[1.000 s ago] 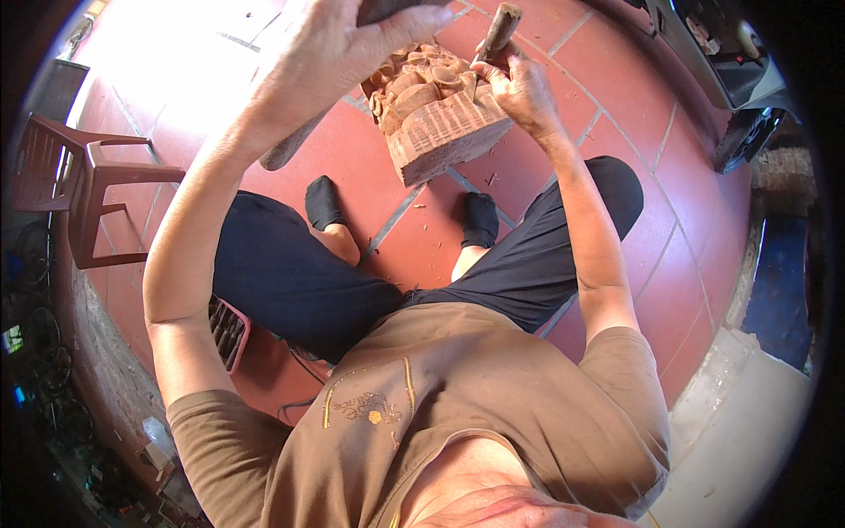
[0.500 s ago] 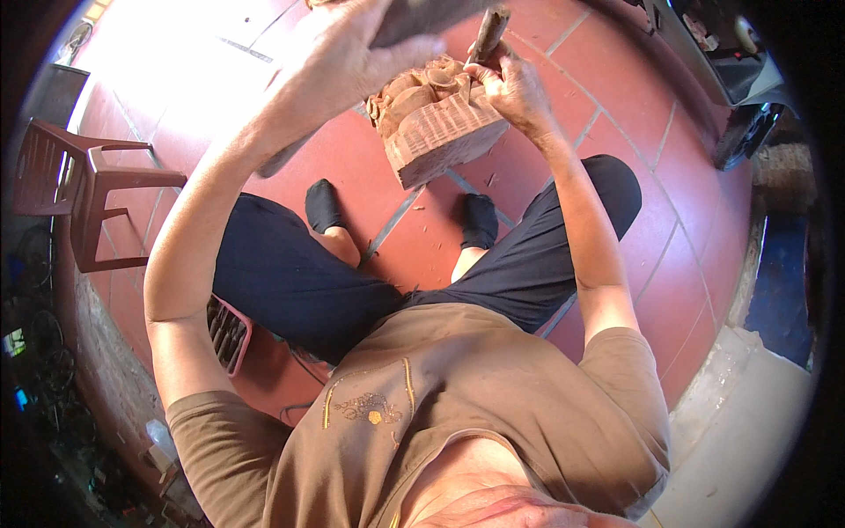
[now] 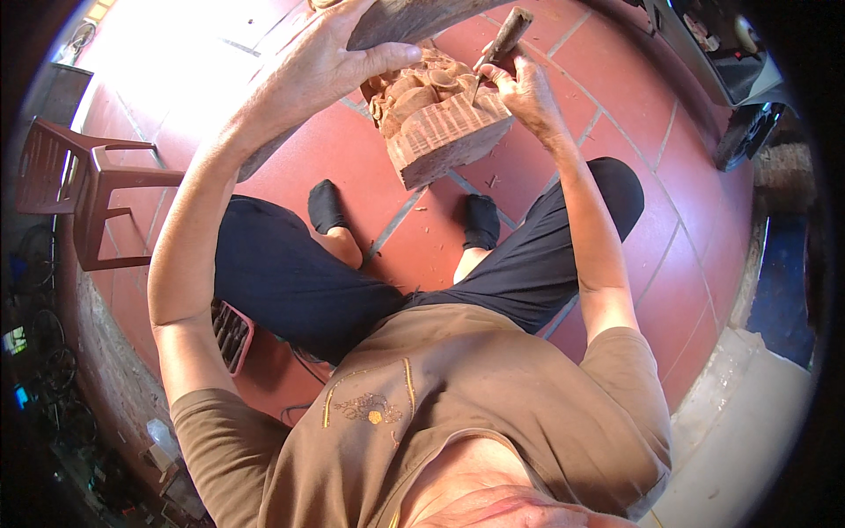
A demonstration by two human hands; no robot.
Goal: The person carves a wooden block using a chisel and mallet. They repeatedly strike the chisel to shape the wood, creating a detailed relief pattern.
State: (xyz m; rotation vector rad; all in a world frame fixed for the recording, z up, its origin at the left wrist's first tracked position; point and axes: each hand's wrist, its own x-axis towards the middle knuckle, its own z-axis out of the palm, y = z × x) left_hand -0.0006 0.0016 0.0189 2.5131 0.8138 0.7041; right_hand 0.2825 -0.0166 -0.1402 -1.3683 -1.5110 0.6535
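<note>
A reddish-brown wood carving point(image 3: 453, 132), with rounded relief on top and a sawn, striped side toward me, stands on the tiled floor beyond my feet. My right hand point(image 3: 530, 95) grips a chisel point(image 3: 510, 33) by its wooden handle, which tilts up and to the right. The chisel's blade points down at the carving's right part and seems to touch it. My left hand point(image 3: 330, 62) is closed round a long greyish wooden mallet point(image 3: 409, 22), its thumb stretched along toward the carving. The mallet's far end reaches near the chisel handle, and its other end shows behind my left forearm.
A brown plastic chair point(image 3: 110, 180) stands to the left. A pink-rimmed tray point(image 3: 233, 334) with several tools sits beside my left thigh. Wood chips lie on the red tiles point(image 3: 422, 233) between my feet. A wheeled machine point(image 3: 748, 132) stands at the far right.
The mallet, blurred by motion before, now shows sharply, and my left hand is slightly lower and further left. The chisel handle has shifted a little to the right.
</note>
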